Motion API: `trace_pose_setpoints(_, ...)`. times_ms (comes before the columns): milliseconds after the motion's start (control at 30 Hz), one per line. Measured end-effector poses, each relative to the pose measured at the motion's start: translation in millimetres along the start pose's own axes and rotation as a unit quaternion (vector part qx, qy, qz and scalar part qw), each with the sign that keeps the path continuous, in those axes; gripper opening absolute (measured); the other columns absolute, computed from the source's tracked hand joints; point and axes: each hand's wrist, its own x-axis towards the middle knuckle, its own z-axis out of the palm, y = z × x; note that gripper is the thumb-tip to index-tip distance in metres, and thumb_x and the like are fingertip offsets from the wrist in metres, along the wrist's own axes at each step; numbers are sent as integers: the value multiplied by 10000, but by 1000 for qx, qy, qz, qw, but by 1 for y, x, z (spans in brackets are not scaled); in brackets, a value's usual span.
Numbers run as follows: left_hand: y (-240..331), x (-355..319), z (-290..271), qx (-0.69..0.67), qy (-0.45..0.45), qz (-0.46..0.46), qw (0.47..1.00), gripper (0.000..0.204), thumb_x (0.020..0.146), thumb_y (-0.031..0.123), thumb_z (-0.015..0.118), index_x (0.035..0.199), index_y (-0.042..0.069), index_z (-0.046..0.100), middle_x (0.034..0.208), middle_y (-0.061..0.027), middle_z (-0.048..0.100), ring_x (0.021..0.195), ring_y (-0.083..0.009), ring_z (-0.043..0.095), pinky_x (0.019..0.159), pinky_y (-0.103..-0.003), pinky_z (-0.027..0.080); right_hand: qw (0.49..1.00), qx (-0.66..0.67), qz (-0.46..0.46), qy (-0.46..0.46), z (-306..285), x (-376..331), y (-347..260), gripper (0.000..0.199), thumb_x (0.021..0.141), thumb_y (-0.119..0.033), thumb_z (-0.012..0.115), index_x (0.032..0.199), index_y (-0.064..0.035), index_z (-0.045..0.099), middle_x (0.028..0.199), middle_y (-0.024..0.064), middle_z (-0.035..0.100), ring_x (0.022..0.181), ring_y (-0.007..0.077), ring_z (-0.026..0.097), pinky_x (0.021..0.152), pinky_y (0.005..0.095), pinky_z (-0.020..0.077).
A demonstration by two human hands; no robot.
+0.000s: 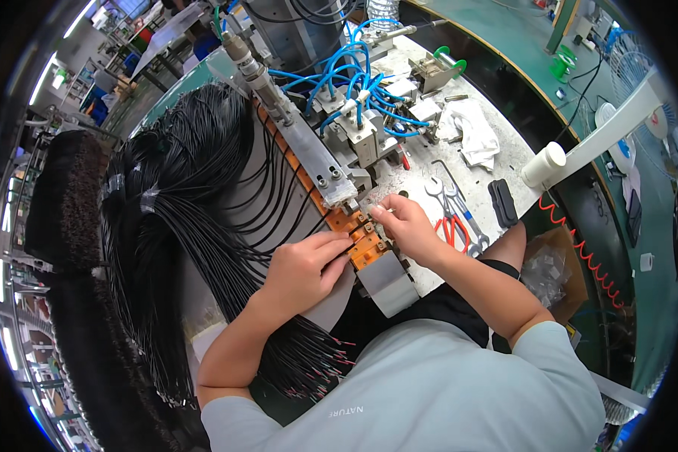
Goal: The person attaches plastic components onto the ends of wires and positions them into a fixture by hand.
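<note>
My left hand rests at the left side of an orange fixture block. Its fingers are drawn together over a thin black cable, which shows just past the fingertips on the block. On the other side of the block, my right hand is closed in a pinch beside the end of a metal slide. What those fingertips hold is too small to make out. Black cables lie along the orange rail that leads up from the block. A grey metal plate sits at the block's near end.
A large bundle of black cables drapes over the table at the left. Blue air hoses loop above the machine. Wrenches, red-handled pliers, a black case and a white cloth lie at the right.
</note>
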Motion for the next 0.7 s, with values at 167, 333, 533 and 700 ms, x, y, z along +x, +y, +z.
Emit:
trace_pose_setpoints(167, -3, 2, -9, -161, -27, -107, 981, 188, 862, 19, 676, 1045, -11, 706, 915, -111, 716, 702, -149, 675, 628, -255, 532, 999, 25, -4, 22, -3, -12, -9, 198, 975, -207, 604, 895, -28, 579, 618, -2, 519, 572, 47, 454, 515, 238, 366)
trace_pose_setpoints(333, -6, 0, -13, -377, -46, -250, 891, 147, 876, 12, 675, 1013, -43, 681, 887, -67, 713, 703, -91, 651, 628, -230, 522, 965, -103, -241, 19, 6, -65, -44, 112, 927, -103, 653, 985, -30, 591, 615, 13, 538, 549, 88, 507, 511, 238, 330)
trace_pose_setpoints(533, -4, 2, -2, -404, -33, -271, 873, 183, 874, 14, 686, 1036, -64, 657, 866, -73, 721, 704, -96, 664, 677, -232, 539, 901, -259, -345, 39, 12, -51, -48, 162, 856, -54, 696, 998, -34, 619, 671, 51, 611, 583, 185, 572, 598, 306, 371)
trace_pose_setpoints(700, -3, 1, -2, -266, -13, -186, 946, 169, 853, 3, 705, 1009, -54, 672, 869, -79, 730, 770, -111, 691, 742, -249, 556, 915, -223, -335, 32, 18, -53, -49, 156, 839, -46, 704, 980, -42, 637, 703, 43, 645, 597, 205, 585, 658, 329, 384)
